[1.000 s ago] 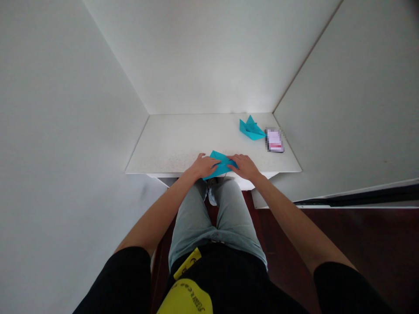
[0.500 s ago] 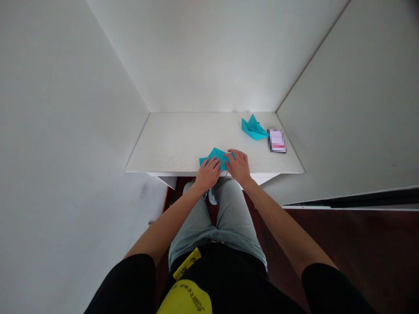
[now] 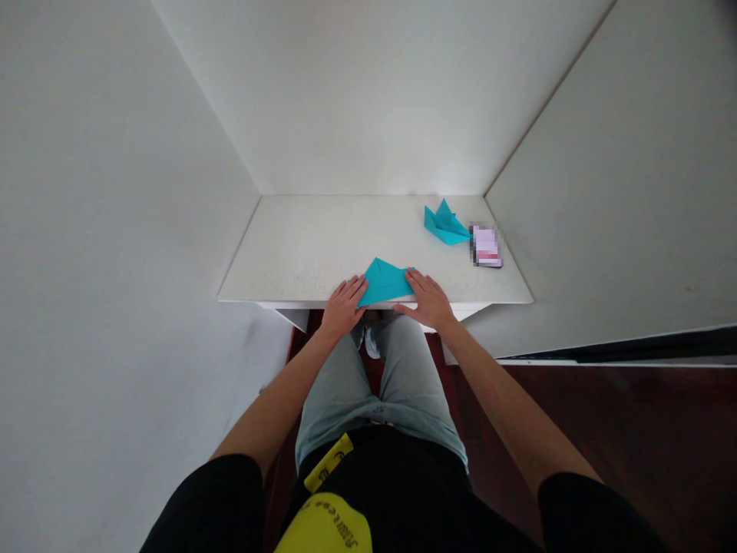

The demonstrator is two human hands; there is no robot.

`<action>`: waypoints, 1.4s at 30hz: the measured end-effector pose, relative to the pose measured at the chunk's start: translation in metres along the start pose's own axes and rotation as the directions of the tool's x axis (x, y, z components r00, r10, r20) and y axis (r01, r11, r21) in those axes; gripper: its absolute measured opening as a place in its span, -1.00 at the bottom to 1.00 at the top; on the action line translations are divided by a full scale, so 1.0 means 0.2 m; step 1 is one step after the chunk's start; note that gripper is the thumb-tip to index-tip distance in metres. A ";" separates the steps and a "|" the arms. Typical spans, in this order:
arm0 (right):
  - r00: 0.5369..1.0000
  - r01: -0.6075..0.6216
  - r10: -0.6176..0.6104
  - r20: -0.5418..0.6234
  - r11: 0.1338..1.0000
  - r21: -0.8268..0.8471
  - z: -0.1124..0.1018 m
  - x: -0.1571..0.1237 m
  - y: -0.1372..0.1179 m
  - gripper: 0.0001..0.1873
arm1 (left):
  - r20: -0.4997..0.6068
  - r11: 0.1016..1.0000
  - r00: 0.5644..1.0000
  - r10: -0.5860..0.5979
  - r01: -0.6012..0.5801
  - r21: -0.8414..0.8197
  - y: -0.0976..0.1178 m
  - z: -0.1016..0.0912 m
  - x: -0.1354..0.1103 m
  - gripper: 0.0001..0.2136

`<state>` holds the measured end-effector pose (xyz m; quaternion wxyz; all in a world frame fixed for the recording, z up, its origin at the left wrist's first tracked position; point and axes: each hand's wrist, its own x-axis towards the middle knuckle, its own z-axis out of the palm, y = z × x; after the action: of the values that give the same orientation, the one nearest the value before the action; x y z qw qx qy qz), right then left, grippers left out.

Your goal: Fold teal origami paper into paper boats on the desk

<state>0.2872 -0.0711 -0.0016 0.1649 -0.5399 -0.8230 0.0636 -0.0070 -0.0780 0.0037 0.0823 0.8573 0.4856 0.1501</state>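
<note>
A folded blue paper triangle point(image 3: 384, 281) lies at the front edge of a small white table point(image 3: 299, 253). My left hand point(image 3: 343, 306) rests flat at its left corner, fingers stretched out and touching the paper. My right hand point(image 3: 427, 297) lies flat at its right corner, fingers spread and pressing the paper edge down. Neither hand grips anything.
A finished blue paper boat point(image 3: 444, 225) sits at the table's back right, next to a phone point(image 3: 487, 246). White walls close in the table on the left, back and right. My knees are under the front edge; dark wood floor lies to the right.
Both hands have slid apart from the middle of the paper to its two lower corners. The paper now shows as a flat triangle.
</note>
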 end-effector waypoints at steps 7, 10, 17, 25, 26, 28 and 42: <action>0.996 -0.062 0.062 -0.056 0.998 0.008 -0.01 -0.06 -0.02 -0.34 | -0.005 0.995 1.000 -0.017 0.017 -0.101 -0.02 -0.02 -0.04 -0.43; 0.992 -0.101 0.105 -0.075 0.994 0.051 -0.05 -0.08 -0.03 -0.56 | -0.014 0.969 0.997 -0.074 0.068 -0.238 -0.01 -0.06 -0.03 -0.62; 0.942 -0.196 0.309 -0.132 0.824 0.531 -0.21 0.01 0.04 -0.49 | -0.005 0.741 0.965 -0.264 0.200 -0.641 -0.07 -0.22 0.12 -0.57; 0.957 -0.228 0.286 -0.059 0.858 0.459 -0.16 0.17 0.18 -0.62 | 0.004 0.802 0.948 -0.319 0.272 -0.532 -0.19 -0.18 0.27 -0.78; 0.958 -0.230 0.282 -0.052 0.863 0.450 -0.14 0.17 0.19 -0.66 | 0.005 0.818 0.947 -0.321 0.280 -0.502 -0.20 -0.16 0.27 -0.81; 0.963 -0.220 0.265 -0.044 0.872 0.437 -0.11 0.17 0.20 -0.73 | 0.003 0.850 0.951 -0.309 0.278 -0.448 -0.20 -0.14 0.25 -0.82; 0.999 0.027 -0.025 -0.022 0.998 0.063 -0.13 0.02 -0.02 -0.56 | -0.003 0.987 0.989 0.145 -0.145 -0.068 -0.08 -0.08 0.01 -0.50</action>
<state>0.2907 -0.0702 0.0249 0.1914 -0.5244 -0.8257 0.0815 -0.0242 -0.0677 0.0151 0.1006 0.8872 0.4165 0.1712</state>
